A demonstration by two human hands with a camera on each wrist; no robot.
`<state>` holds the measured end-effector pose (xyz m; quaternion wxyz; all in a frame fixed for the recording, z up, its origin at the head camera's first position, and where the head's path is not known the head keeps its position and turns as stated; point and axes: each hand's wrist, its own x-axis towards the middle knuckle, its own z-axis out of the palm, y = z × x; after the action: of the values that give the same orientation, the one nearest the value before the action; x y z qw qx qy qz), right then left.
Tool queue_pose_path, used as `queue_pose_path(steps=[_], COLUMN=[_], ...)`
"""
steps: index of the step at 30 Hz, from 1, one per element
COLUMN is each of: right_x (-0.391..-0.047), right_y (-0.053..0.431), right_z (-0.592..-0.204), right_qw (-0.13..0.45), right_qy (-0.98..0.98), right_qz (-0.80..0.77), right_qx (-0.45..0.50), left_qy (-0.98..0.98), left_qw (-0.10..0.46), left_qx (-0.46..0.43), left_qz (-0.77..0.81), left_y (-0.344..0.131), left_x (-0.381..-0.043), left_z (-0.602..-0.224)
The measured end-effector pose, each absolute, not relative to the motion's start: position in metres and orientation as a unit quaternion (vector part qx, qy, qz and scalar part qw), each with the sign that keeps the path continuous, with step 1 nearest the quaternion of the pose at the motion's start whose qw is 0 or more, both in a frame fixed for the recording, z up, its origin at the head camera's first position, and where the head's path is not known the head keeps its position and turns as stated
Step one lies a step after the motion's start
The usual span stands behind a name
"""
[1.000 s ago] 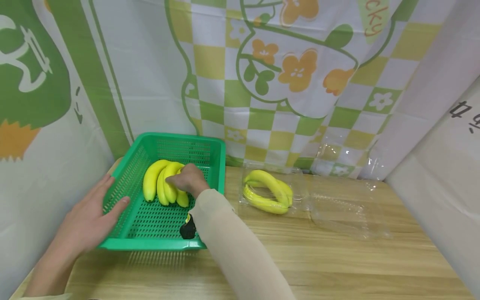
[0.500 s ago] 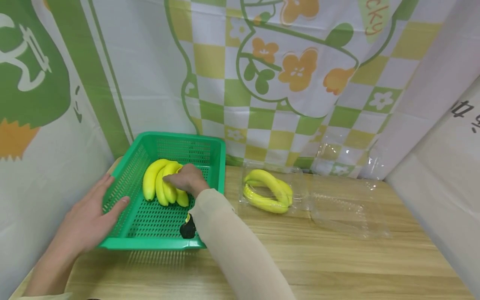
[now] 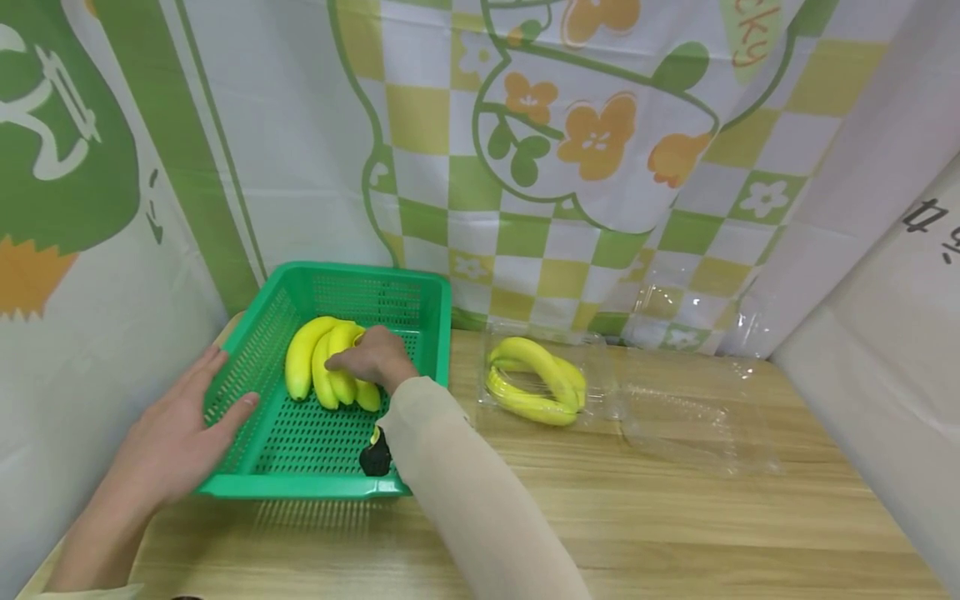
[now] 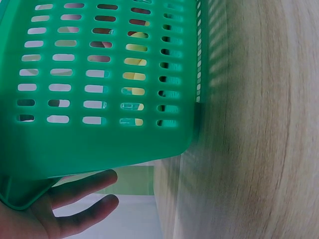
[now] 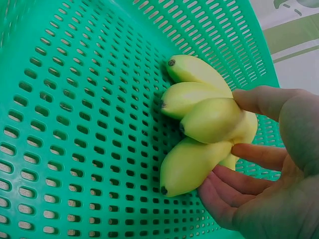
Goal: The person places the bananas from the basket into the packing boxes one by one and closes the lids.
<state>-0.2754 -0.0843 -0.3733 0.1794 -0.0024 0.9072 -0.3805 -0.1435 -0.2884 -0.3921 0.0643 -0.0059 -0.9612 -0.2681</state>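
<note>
A bunch of yellow bananas (image 3: pixel 324 362) lies toward the back of the green plastic basket (image 3: pixel 300 487). My right hand (image 3: pixel 375 358) reaches in and grips the bunch at its stem end. In the right wrist view the thumb and fingers of that hand (image 5: pixel 279 164) lie on either side of the bananas (image 5: pixel 212 119), whose tips stay exposed. My left hand (image 3: pixel 176 429) rests at the basket's left rim, thumb over the edge. The left wrist view shows fairly straight fingers (image 4: pixel 92 214) beside the basket wall (image 4: pixel 99 144).
Right of the basket, more bananas (image 3: pixel 536 383) sit in a clear plastic clamshell box (image 3: pixel 600 379), its lid (image 3: pixel 697 425) laid open on the wooden table (image 3: pixel 675 533). Patterned cloth (image 3: pixel 420 125) stands behind. A small black object (image 3: pixel 375 458) shows beside my right sleeve.
My right hand has shifted very slightly left on the bunch, and the bananas have moved a little under it. My left hand, the basket and the box have stayed put.
</note>
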Motion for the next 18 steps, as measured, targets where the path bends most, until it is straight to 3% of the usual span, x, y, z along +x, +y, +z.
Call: queue_pose_path(steps=[18], right_x=[-0.2782], right_y=[-0.0830], right_z=[-0.3726], right_qw=[0.148], right_qy=[0.888], right_qz=[-0.434], right_qx=[0.037], left_qy=[-0.962], left_qw=[0.065], left_qx=[-0.006], left_qz=[-0.266], left_y=[-0.2881], left_x=[-0.1431], left_z=[-0.3915])
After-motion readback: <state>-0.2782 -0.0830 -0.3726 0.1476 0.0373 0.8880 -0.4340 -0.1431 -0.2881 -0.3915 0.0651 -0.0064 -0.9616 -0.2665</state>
